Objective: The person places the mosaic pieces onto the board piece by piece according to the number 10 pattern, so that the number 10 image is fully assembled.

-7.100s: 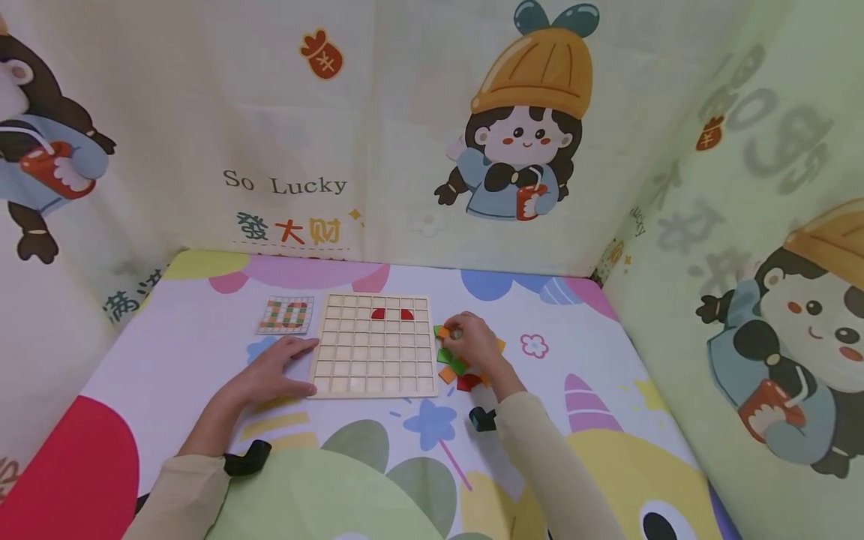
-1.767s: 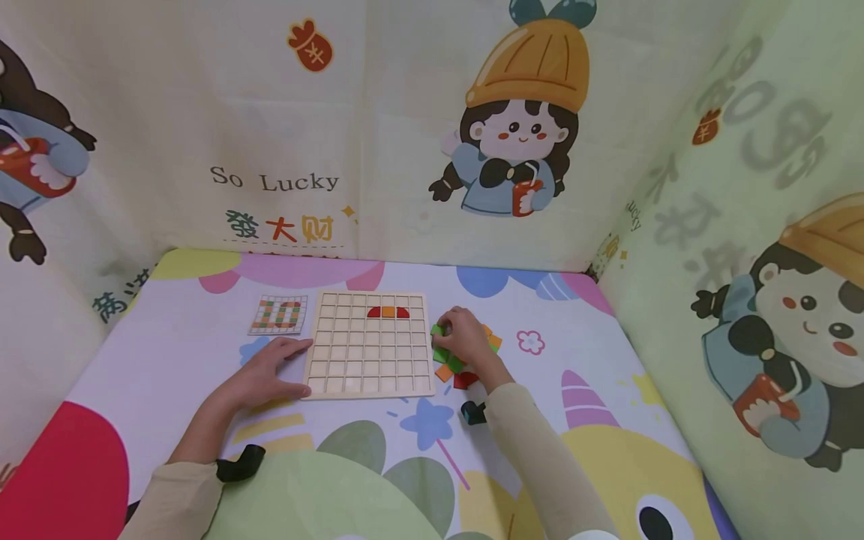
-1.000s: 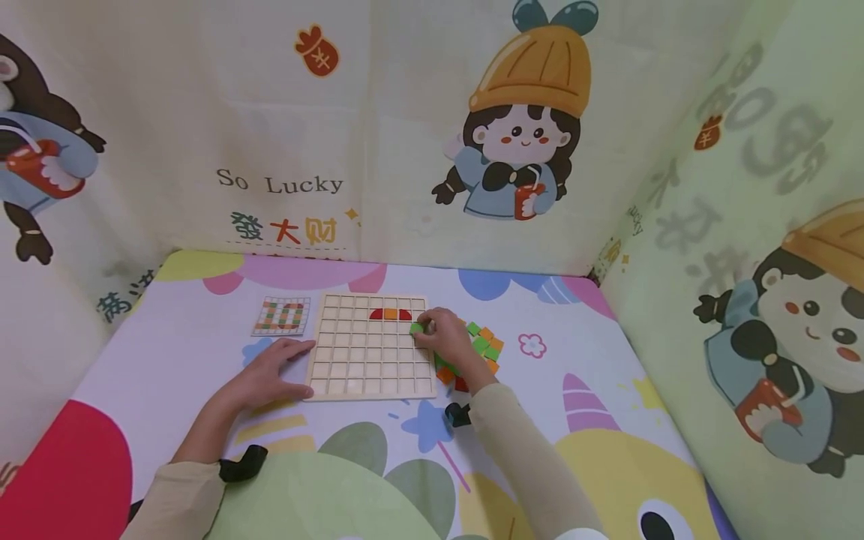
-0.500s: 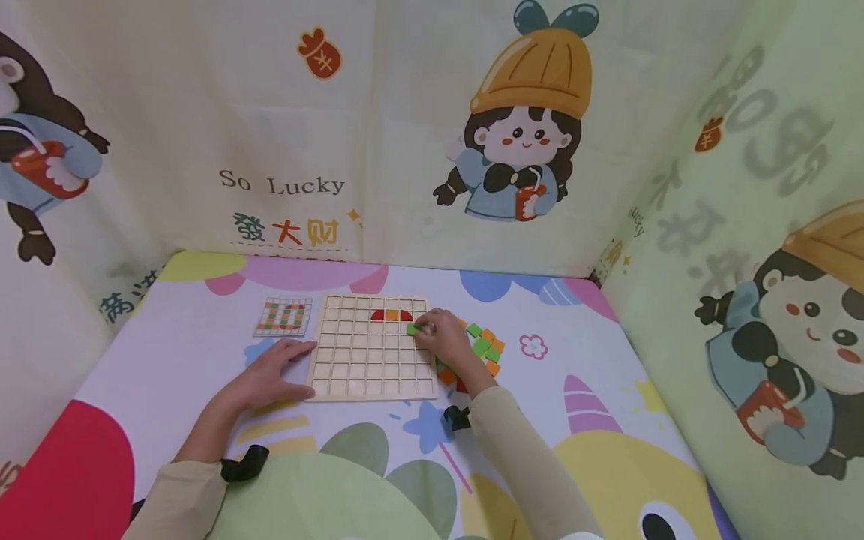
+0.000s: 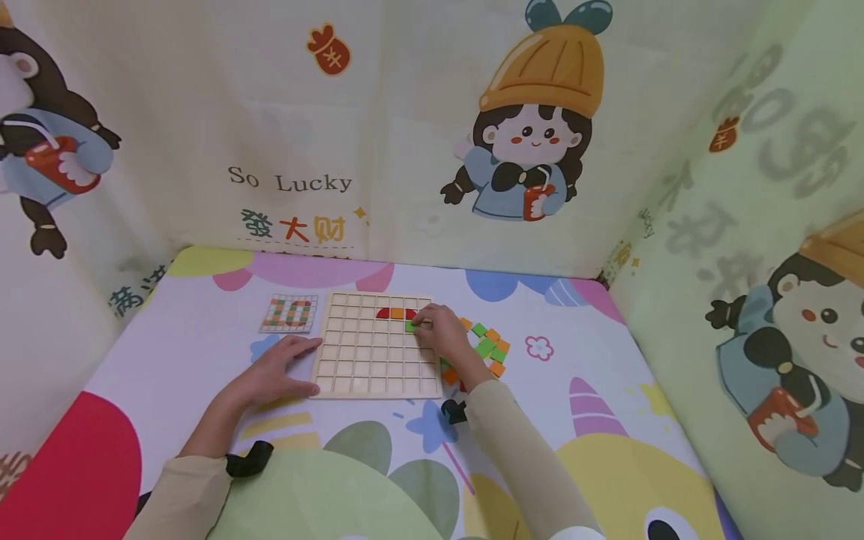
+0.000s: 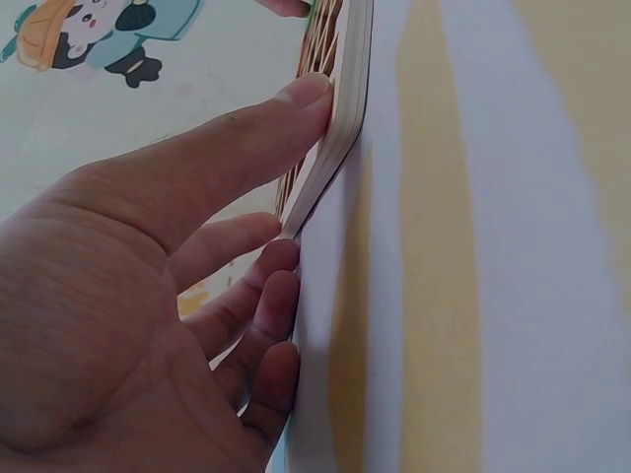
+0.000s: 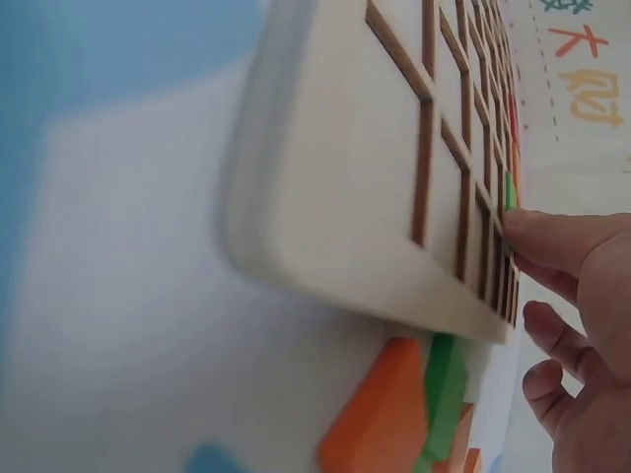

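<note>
A wooden grid board (image 5: 367,367) lies on the table. My left hand (image 5: 277,369) rests at its left edge, thumb near the front corner and fingers farther back; in the left wrist view the thumb (image 6: 246,143) touches the rim. My right hand (image 5: 442,334) pinches a green square tile (image 5: 409,327) at a cell on the board's right side. In the right wrist view the thumb meets the green tile's edge. Just behind that tile, a row holds a red rounded piece (image 5: 382,313), an orange square tile (image 5: 397,313) and another red piece (image 5: 409,313), partly covered by my fingers.
A pattern card (image 5: 289,313) with a coloured grid lies left of the board. Loose green and orange tiles (image 5: 484,347) are heaped to the right, partly under my right hand and wrist. A printed cloth (image 5: 405,150) hangs behind the table.
An orange tile now sits between the two red pieces. My right hand has carried a green tile from the heap leftward onto the board. My left hand has stayed at the board's edge.
</note>
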Action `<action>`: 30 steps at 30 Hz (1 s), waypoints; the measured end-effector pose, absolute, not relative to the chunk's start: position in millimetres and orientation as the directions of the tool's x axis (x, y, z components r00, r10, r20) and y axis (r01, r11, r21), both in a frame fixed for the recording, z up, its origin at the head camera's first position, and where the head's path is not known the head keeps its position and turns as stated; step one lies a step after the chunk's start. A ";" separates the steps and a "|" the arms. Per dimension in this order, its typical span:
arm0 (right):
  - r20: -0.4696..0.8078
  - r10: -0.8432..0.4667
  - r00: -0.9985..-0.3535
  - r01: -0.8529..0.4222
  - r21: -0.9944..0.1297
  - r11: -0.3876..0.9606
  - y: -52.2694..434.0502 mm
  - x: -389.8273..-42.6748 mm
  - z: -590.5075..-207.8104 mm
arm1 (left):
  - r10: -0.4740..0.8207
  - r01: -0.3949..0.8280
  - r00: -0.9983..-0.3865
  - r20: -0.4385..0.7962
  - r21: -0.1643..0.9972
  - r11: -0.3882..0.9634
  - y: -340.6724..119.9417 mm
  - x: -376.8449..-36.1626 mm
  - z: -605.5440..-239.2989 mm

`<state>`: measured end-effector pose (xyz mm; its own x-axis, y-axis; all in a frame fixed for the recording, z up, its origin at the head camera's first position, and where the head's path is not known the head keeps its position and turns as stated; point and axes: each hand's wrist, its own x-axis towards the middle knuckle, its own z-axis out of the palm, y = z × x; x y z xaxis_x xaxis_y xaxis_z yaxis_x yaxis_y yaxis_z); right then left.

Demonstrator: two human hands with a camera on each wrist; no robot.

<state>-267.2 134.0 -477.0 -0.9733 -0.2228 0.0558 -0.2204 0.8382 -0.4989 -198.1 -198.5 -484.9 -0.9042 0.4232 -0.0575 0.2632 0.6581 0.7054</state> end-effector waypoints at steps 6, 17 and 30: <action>0.036 -0.204 -0.978 -0.196 -0.479 0.856 131.6 -267.5 -473.3 | 0.422 0.263 -0.904 -0.061 0.699 0.665 -196.9 -199.6 -484.4; 0.009 -0.221 -0.975 -0.189 -0.550 0.813 139.2 -266.8 -478.0 | 0.418 0.259 -0.906 -0.065 0.695 0.670 -198.3 -199.0 -485.9; -0.005 -0.176 -0.984 -0.148 -0.513 0.845 172.1 -253.1 -470.5 | 0.414 0.257 -0.908 -0.065 0.693 0.674 -198.2 -199.3 -484.7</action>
